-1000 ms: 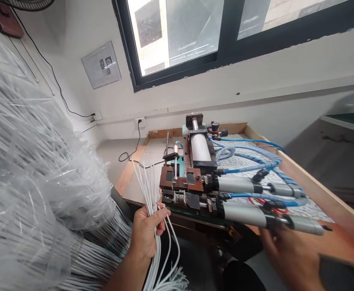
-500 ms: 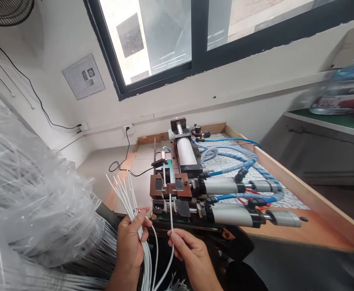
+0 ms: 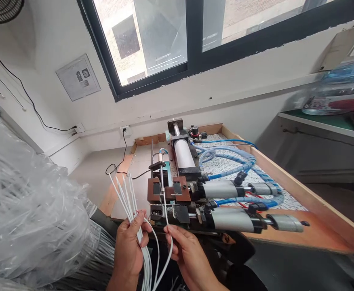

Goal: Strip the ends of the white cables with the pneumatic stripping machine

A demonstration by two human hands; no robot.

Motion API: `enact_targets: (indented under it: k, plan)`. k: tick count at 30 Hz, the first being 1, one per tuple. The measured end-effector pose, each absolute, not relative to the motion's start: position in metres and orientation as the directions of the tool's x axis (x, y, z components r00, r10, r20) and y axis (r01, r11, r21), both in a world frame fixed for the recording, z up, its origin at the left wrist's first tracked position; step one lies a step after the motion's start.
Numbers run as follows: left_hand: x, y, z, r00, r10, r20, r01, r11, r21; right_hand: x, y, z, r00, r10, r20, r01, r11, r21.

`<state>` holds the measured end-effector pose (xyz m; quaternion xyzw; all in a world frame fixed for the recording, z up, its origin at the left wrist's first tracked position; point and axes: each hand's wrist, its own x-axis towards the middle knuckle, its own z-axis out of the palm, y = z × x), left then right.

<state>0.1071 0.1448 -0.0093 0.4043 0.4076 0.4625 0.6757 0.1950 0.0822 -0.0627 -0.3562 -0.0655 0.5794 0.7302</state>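
Observation:
My left hand (image 3: 132, 240) is closed round a bundle of thin white cables (image 3: 146, 262), whose tips fan out above it. Between the thumb and fingers of my right hand (image 3: 184, 246) is a single white cable (image 3: 165, 206). That cable runs up into the brown clamp block (image 3: 181, 190) of a pneumatic machine, and its end lies at the tip of a thin metal rod (image 3: 161, 173). Silver cylinders (image 3: 222, 189) with black ends lie to the right of the block.
Blue air hoses (image 3: 234, 155) loop behind the cylinders, inside a wooden tray edge (image 3: 310, 198). Plastic-wrapped cable bundles (image 3: 37, 202) fill the left side. At the right, a green shelf (image 3: 322, 121) holds a large plastic bottle (image 3: 334, 97). A window is above.
My right hand has moved slightly up and left, bringing the single cable further into the clamp block, in line with the rod. The camera view has shifted a little.

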Motion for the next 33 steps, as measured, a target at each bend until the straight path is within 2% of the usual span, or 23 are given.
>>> enact_targets:
  k: [7,10,14,16,19,22,25,28,33]
  plan:
    - [0.107,0.145,-0.009,0.228,0.958,-0.172,-0.329,0.243,0.912,0.193,0.083,-0.061,0.323,0.886,-0.331,-0.806,0.074,-0.587]
    - [0.105,0.145,-0.01,0.222,0.962,-0.16,-0.337,0.23,0.913,0.192,0.08,-0.061,0.299,0.908,-0.293,-0.761,0.042,-0.647]
    - [0.105,0.144,-0.009,0.23,0.959,-0.169,-0.311,0.236,0.921,0.192,0.072,-0.063,0.195,0.966,-0.169,-0.547,-0.036,-0.836]
    - [0.106,0.143,-0.009,0.237,0.956,-0.172,-0.29,0.239,0.927,0.192,0.068,-0.064,0.208,0.975,-0.077,-0.425,0.019,-0.905]
    - [0.107,0.144,-0.01,0.237,0.961,-0.144,-0.264,0.206,0.942,0.193,0.063,-0.066,0.271,0.961,0.051,-0.257,0.124,-0.958]
    - [0.106,0.148,-0.012,0.23,0.972,-0.054,-0.205,0.102,0.973,0.195,0.057,-0.065,0.31,0.949,0.053,-0.185,0.115,-0.976]
    - [0.105,0.154,-0.011,0.206,0.979,-0.012,-0.17,0.048,0.984,0.195,0.054,-0.063,0.393,0.919,0.017,-0.225,0.114,-0.968]
    - [0.104,0.158,-0.008,0.115,0.993,-0.039,-0.219,0.063,0.974,0.193,0.057,-0.064,0.483,0.869,-0.105,-0.363,0.09,-0.927]
    - [0.106,0.157,-0.008,0.161,0.983,-0.093,-0.263,0.134,0.955,0.193,0.071,-0.068,0.466,0.833,-0.299,-0.636,0.079,-0.768]
